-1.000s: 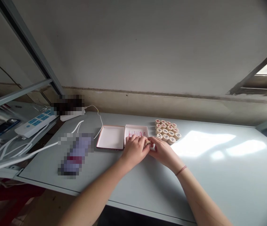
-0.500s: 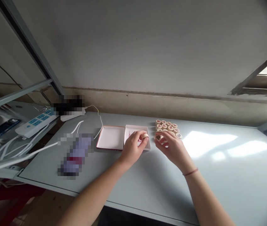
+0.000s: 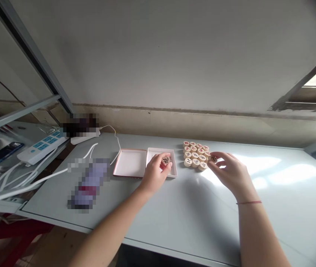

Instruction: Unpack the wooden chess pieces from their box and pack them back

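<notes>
Head view: left hand point(image 3: 155, 173) holds one xiangqi piece point(image 3: 166, 160) (right hand point(image 3: 230, 172) too).

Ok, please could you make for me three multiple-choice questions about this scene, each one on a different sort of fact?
1. Where is the wooden chess piece in the left hand?
A) Beside the power strip
B) Above the box's right half
C) On the bare table

2. What colour is the thread on the right wrist?
A) Red
B) Blue
C) Green

3. What state is the white box in?
A) Shut
B) Crushed
C) Open, halves side by side

1 B: the left hand holds it over that half.
2 A: the thread looks red.
3 C: both halves lie open, next to each other.
</notes>
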The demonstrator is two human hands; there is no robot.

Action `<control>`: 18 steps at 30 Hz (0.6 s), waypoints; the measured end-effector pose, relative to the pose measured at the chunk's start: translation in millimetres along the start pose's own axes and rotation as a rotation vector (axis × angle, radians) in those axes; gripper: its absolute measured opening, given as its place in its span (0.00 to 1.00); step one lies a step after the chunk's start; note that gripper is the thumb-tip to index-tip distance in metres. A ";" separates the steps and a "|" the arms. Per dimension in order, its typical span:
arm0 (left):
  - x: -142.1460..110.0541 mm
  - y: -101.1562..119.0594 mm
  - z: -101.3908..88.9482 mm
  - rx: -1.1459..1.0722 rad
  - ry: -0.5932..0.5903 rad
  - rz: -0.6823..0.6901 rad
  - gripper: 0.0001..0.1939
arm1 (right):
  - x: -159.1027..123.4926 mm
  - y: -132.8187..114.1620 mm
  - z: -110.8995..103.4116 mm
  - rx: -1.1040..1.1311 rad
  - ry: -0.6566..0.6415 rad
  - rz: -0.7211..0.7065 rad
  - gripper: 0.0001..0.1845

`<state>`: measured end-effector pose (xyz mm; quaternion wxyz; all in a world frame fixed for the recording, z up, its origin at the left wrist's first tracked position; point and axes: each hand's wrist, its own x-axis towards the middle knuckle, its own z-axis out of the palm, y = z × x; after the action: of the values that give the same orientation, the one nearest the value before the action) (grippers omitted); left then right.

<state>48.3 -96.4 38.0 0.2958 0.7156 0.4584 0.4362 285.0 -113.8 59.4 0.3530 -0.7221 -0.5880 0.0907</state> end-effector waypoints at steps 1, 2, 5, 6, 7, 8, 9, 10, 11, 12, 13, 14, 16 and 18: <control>-0.2 1.8 -0.5 0.004 -0.019 -0.019 0.13 | 0.5 1.7 -1.7 -0.017 -0.004 0.023 0.13; -0.5 3.6 -1.1 0.009 -0.036 -0.034 0.13 | 1.0 3.2 -3.3 -0.031 -0.009 0.046 0.14; -1.1 8.0 -2.4 0.026 -0.075 -0.048 0.15 | 2.4 6.8 -7.4 -0.057 -0.019 0.114 0.15; -1.3 8.7 -2.6 0.030 -0.084 -0.045 0.15 | 2.8 7.9 -8.5 -0.062 -0.024 0.132 0.15; -1.5 9.1 -2.8 0.036 -0.093 -0.041 0.15 | 3.2 9.2 -9.3 -0.066 -0.028 0.144 0.15; -1.7 9.0 -2.8 0.040 -0.101 -0.036 0.15 | 3.6 10.8 -9.9 -0.069 -0.033 0.153 0.15; -1.8 8.7 -2.6 0.043 -0.109 -0.031 0.16 | 3.9 12.5 -10.2 -0.072 -0.037 0.158 0.15; -2.0 8.2 -2.4 0.042 -0.113 -0.025 0.16 | 4.2 14.3 -10.4 -0.074 -0.042 0.159 0.15; -2.0 7.5 -2.1 0.040 -0.116 -0.019 0.16 | 4.4 16.1 -10.4 -0.077 -0.046 0.158 0.15; -2.1 6.7 -1.7 0.039 -0.117 -0.013 0.16 | 4.6 17.7 -10.3 -0.081 -0.051 0.159 0.16; -2.0 5.9 -1.3 0.040 -0.116 -0.010 0.16 | 4.6 19.0 -10.1 -0.084 -0.055 0.162 0.16; -2.0 5.1 -0.9 0.043 -0.116 -0.007 0.16 | 4.7 19.9 -9.9 -0.086 -0.060 0.168 0.17; -1.8 3.7 -0.1 0.054 -0.112 -0.001 0.16 | 4.5 20.5 -9.6 -0.084 -0.063 0.175 0.17; -1.8 3.0 0.4 0.063 -0.108 0.007 0.16 | 4.2 20.2 -9.4 -0.078 -0.059 0.171 0.17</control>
<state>49.4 -99.3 39.7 0.2958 0.7486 0.4528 0.3835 307.2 -115.0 55.1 0.2982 -0.7799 -0.5374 0.1189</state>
